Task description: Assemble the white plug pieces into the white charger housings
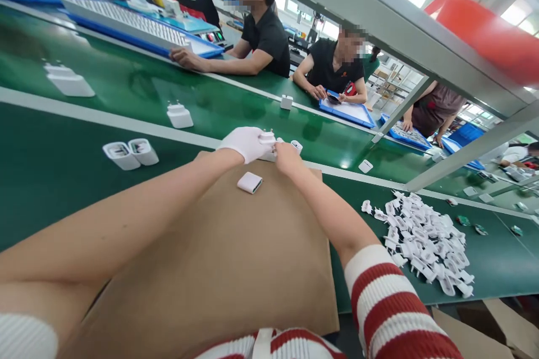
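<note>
My left hand (244,143), in a white glove, is closed round a white plug charger part (266,137) with its two pins pointing up. My bare right hand (288,158) meets it from the right, fingers bent together; what they pinch is hidden. Just beyond the right hand shows an open white charger housing (297,146); whether it is touched I cannot tell. Nearer me, another white housing (250,182) lies on the brown cardboard (252,258). Two open housings (130,154) with parts inside sit side by side on the green surface to the left.
A heap of white plug caps (425,241) covers the right side of the bench. Finished-looking chargers (179,115) stand on the green conveyor belt (227,106). A metal frame (404,28) slants overhead at the right. Co-workers sit across the belt, near blue trays (347,110).
</note>
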`<state>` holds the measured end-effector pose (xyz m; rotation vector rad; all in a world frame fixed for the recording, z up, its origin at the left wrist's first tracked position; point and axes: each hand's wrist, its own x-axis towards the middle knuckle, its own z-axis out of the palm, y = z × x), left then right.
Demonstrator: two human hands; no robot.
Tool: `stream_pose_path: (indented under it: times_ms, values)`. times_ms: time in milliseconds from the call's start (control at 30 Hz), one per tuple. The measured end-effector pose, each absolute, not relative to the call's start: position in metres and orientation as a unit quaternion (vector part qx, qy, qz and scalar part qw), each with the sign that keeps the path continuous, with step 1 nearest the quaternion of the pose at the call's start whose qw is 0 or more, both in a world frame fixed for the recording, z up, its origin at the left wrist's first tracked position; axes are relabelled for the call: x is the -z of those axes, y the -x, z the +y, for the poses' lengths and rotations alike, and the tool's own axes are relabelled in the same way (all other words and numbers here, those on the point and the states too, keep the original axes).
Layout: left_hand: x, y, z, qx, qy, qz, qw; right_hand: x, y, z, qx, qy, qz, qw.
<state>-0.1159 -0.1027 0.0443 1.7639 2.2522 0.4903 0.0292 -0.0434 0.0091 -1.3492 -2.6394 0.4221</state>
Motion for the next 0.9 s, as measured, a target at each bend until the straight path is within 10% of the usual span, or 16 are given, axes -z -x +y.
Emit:
stream_pose_path:
  times_ms: [400,600,900]
  values:
    - [-0.010,0.179,-0.053,-0.214,-0.476,0.838,0.159,-0.005,-0.006,-0.053,-0.084,0.470,-0.872,0.108]
    - [-0.019,0.143,-0.049,-0.304,-0.472,0.827,-0.026,-0.023,-0.080,-0.108,-0.044,0.424,-0.901,0.085]
    - [-0.011,0.072,-0.019,-0.158,-0.552,0.800,0.174,0.017,-0.160,-0.161,-0.190,0.462,-0.847,0.181]
